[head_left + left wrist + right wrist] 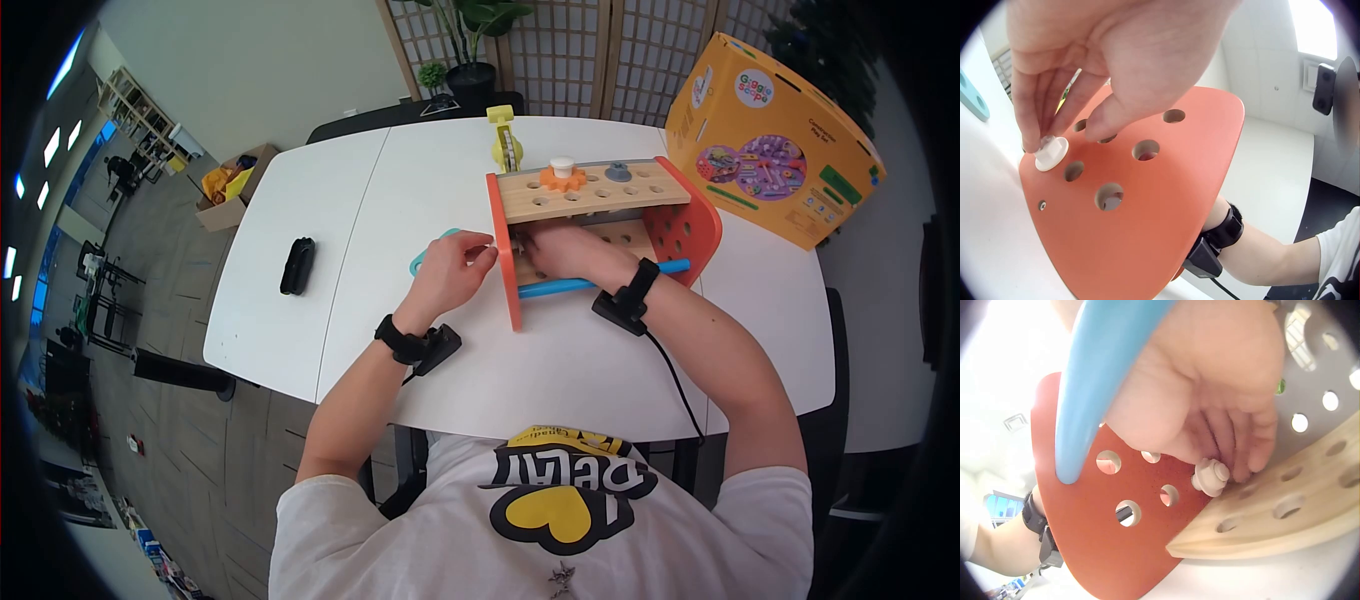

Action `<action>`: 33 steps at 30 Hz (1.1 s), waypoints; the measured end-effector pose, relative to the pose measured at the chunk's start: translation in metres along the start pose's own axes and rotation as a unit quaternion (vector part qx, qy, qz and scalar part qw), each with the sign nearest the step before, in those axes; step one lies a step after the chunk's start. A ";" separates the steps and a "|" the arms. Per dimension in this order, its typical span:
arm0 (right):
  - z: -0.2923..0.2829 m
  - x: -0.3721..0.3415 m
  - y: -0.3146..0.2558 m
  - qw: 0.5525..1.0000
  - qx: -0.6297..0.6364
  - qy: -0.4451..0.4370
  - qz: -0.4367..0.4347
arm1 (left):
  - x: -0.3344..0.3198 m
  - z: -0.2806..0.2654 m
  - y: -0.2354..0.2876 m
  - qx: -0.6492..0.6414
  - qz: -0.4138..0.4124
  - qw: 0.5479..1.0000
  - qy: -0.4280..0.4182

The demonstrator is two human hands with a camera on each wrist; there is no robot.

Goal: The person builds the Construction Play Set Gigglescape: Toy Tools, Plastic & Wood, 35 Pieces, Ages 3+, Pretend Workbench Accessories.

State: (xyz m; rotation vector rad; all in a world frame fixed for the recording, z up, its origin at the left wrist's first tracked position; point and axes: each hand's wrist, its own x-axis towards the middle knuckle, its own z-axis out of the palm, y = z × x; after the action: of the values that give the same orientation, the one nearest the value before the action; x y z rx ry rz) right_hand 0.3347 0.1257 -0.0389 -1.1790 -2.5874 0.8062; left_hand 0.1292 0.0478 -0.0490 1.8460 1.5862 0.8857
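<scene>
An orange-sided toy workbench [595, 192] stands on the table. Outside its left side panel [1166, 181] is my left hand [455, 275]. The fingertips of that hand press the white hexagonal head of a toy bolt [1052, 154], which sits in a hole low on the panel. My left thumb rests apart from it, near another hole. Reaching in under the wooden top, my right hand [1210, 394] pinches a white toy nut [1211, 477] on the panel's inner face, beside the lower wooden shelf [1266, 519]. A blue rod [555, 287] crosses in front of my right wrist.
On the top board sit an orange gear [563, 180] with a white knob and a grey piece [618, 173]. A yellow-green toy [505, 140] stands behind. A teal piece [420, 262] lies by my left hand, a black case [297, 266] farther left. The yellow box [770, 140] stands back right.
</scene>
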 end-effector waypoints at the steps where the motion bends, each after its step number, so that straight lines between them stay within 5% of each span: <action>1: -0.002 -0.001 -0.003 1.000 -0.006 -0.002 0.007 | 0.000 0.000 0.000 0.002 -0.002 1.000 -0.001; 5: -0.018 -0.012 -0.021 0.998 0.011 -0.014 0.059 | 0.000 -0.001 0.002 0.008 -0.006 1.000 -0.005; 11: -0.003 -0.006 -0.002 0.998 0.067 0.022 0.004 | 0.000 -0.001 0.004 0.010 -0.005 1.000 -0.006; 17: -0.003 0.003 -0.002 0.999 -0.025 -0.029 0.000 | 0.000 0.000 0.002 0.005 -0.004 1.000 -0.005; 20: -0.014 -0.007 -0.016 0.996 0.022 -0.022 0.084 | 0.000 0.000 0.001 0.000 -0.005 1.000 -0.005; 23: -0.006 -0.011 -0.008 0.999 0.010 0.025 0.032 | 0.000 0.001 -0.001 -0.005 -0.004 1.000 -0.004; 33: 0.006 0.006 0.008 0.999 -0.045 -0.015 -0.001 | -0.001 0.001 0.000 -0.016 0.000 1.000 -0.006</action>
State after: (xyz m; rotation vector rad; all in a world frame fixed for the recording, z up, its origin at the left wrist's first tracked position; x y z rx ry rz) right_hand 0.3337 0.1319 -0.0484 -1.1983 -2.6739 0.7202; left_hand 0.1302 0.0470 -0.0498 1.8253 1.5555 0.8939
